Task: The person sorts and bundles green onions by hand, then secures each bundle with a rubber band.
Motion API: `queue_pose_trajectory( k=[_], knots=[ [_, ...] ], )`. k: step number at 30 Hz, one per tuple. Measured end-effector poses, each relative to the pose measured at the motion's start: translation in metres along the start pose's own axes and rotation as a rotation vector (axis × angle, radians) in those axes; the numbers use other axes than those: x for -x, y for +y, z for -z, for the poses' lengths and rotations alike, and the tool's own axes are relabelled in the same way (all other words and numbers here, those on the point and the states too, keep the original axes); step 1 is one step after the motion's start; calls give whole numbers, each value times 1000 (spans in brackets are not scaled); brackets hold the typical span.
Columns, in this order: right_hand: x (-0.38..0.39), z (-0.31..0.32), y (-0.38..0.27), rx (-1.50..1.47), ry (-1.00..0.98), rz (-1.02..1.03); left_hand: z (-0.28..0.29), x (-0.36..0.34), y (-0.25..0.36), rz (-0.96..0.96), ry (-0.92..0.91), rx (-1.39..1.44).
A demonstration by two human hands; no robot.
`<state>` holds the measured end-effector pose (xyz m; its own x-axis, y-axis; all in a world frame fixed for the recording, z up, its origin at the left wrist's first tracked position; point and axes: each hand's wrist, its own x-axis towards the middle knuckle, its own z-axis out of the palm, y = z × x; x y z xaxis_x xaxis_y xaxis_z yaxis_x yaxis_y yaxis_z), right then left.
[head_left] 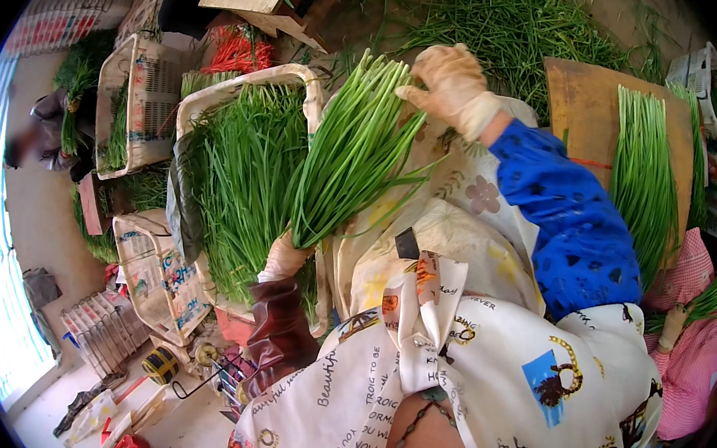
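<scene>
Handle the bunch of green stalks (357, 147) as one body; it slants up over the right side of the loaded basket, pale ends farthest from the wearer. Keep the gloved left hand (285, 256) closed around its lower, leafy end, firmly enough to prevent slip without bruising. Use the gloved right hand (451, 83), poised at the pale ends with thumb apart from fingers, to align stalks gently; blur makes it unclear whether it pinches any. Surroundings, in descending size: a heap of loose greens (511, 37) beyond; the white basket (309, 92), whose greens (241, 154) crowd the bunch's left side and could tangle with it; a wooden board (582, 107) at right; red ties (237, 51) beyond the basket.
</scene>
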<state>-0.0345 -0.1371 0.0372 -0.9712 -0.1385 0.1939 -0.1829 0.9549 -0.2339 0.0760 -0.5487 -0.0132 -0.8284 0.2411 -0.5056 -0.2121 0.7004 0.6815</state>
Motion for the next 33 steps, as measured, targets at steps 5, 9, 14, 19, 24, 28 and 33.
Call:
queue_pose_trajectory(
  k=[5,9,14,19,24,28,33],
  knots=[
    [-40,-12,2,166,-105,-199,4,2,26,-1,-21,-52],
    [-45,-1,74,-116,159,-301,1,4,27,-14,-3,-151],
    [-25,-14,24,-765,-844,-244,-2,-2,-6,-34,16,-30],
    [-9,-48,43,-628,-246,306,4,-4,12,-61,-1,-89],
    [7,-31,89,-2229,188,-1021,2,5,18,-13,52,-135],
    [107,-54,85,-2201,-829,-708,0,4,32,-45,59,-129],
    [143,-70,-25,-2503,-567,-995,2,5,48,-54,82,-207]
  ],
)
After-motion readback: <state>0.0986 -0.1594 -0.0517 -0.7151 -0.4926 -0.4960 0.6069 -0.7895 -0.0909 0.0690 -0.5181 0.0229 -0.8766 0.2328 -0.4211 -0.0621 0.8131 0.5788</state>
